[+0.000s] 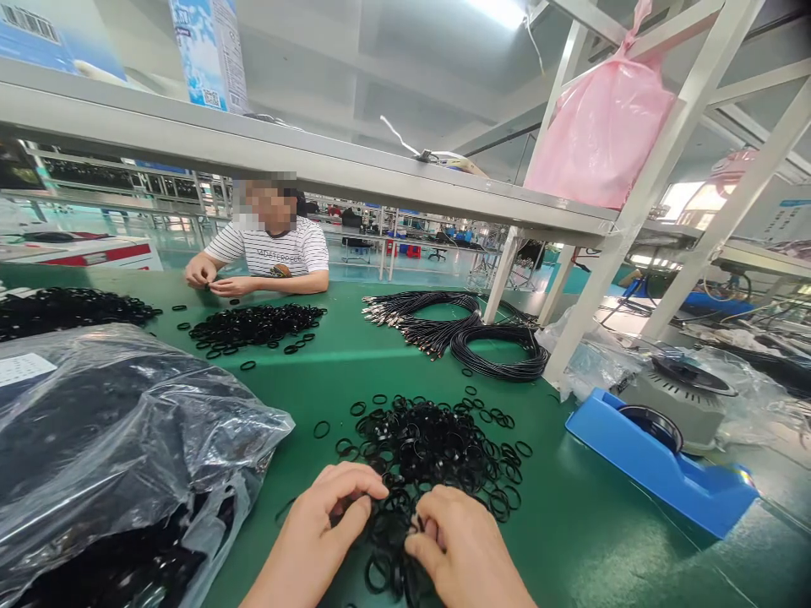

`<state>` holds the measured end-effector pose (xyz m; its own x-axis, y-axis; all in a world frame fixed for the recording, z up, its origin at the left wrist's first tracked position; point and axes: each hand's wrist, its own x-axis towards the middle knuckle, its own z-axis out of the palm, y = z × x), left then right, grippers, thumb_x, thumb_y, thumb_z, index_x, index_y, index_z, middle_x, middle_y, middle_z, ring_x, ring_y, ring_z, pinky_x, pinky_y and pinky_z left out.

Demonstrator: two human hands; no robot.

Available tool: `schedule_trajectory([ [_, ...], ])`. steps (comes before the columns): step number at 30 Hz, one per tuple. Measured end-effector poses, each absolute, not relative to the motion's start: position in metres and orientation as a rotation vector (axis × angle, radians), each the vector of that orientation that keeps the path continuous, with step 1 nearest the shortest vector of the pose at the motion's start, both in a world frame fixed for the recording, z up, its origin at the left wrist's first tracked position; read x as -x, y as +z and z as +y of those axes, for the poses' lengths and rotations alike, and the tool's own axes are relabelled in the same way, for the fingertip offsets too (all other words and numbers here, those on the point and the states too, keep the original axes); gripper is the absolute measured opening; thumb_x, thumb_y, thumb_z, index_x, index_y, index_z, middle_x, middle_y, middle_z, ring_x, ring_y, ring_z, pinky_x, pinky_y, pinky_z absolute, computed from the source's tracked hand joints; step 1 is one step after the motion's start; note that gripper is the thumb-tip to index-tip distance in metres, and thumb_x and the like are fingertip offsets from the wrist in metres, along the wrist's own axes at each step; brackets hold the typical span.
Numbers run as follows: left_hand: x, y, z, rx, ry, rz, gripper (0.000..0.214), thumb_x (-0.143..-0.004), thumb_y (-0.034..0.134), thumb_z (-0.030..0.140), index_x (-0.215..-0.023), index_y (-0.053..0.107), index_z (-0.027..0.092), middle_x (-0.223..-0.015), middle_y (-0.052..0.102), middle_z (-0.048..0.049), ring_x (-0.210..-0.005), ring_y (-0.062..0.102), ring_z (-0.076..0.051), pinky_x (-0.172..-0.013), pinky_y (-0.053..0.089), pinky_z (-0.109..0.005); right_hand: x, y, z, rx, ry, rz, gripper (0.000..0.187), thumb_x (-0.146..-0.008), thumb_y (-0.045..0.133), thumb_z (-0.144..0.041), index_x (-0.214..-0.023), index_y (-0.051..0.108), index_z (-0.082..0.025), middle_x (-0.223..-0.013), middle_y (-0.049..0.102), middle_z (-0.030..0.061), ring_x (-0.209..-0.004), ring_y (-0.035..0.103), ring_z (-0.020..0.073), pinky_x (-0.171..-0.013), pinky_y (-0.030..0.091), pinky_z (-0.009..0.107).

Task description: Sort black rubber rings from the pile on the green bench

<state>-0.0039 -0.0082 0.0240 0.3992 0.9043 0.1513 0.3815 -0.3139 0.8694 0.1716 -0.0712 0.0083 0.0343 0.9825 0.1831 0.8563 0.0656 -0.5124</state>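
Two hands meet at the near edge of the green table [570, 540]. The left hand [323, 528] is curled, thumb and fingertips pinched on a tangle of black rings [431, 447]. The right hand [462, 549] is closed on the same tangle, and a few loops hang below it. The heap lies mid-table just beyond the hands; it is roughly round, with no clear long axis, and the stray rings lie flat. A clear plastic bag [127, 439] crowds the left edge and a blue tape dispenser [659, 464] sits toward the right edge. Coiled cables [500, 350] lie beyond, beside a white shelf post [608, 262]. At the far edge a co-worker [272, 249] works behind a second heap [253, 325].
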Motion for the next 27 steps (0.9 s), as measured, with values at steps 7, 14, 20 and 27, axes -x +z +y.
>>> schedule_trajectory([
  [7,0.002,0.017,-0.010,-1.796,0.683,1.096,0.028,-0.084,0.050,0.032,-0.096,0.075,0.027,-0.088,0.078,-0.0005,-0.076,0.068,-0.022,-0.068,0.053,-0.028,-0.182,0.013,-0.067,1.780,0.535,-1.651,0.017,-0.079,0.055,-0.014,-0.080,0.069,-0.024,-0.071,0.064,-0.0002,-0.067,0.058,0.0188,-0.063,0.039,0.028],
  [14,0.004,0.017,-0.009,-2.065,0.894,1.124,0.036,-0.075,0.039,0.008,-0.077,0.069,0.028,-0.109,0.069,-0.0007,-0.109,0.058,-0.023,-0.095,0.045,-0.038,-0.175,0.015,-0.072,1.722,0.212,-1.801,0.023,-0.081,0.052,-0.009,-0.093,0.063,-0.026,-0.095,0.061,0.0020,-0.090,0.056,0.0216,-0.075,0.043,0.031],
  [20,0.005,0.020,-0.010,-2.070,0.843,1.071,0.028,-0.084,0.042,0.019,-0.074,0.066,0.026,-0.097,0.069,-0.0018,-0.099,0.060,-0.022,-0.087,0.047,-0.032,-0.156,0.008,-0.072,1.776,0.332,-1.978,0.018,-0.063,0.077,-0.012,-0.066,0.063,-0.023,-0.079,0.062,-0.0009,-0.081,0.055,0.0213,-0.068,0.039,0.029],
  [27,-0.006,0.021,-0.018,-1.947,0.612,0.986,0.027,-0.085,0.055,0.042,-0.104,0.068,0.029,-0.095,0.072,0.0008,-0.080,0.064,-0.019,-0.067,0.047,-0.022,-0.175,-0.004,-0.059,1.423,0.957,-1.236,0.004,-0.071,0.064,-0.020,-0.070,0.068,-0.018,-0.061,0.062,-0.0019,-0.061,0.056,0.0140,-0.058,0.040,0.024],
])
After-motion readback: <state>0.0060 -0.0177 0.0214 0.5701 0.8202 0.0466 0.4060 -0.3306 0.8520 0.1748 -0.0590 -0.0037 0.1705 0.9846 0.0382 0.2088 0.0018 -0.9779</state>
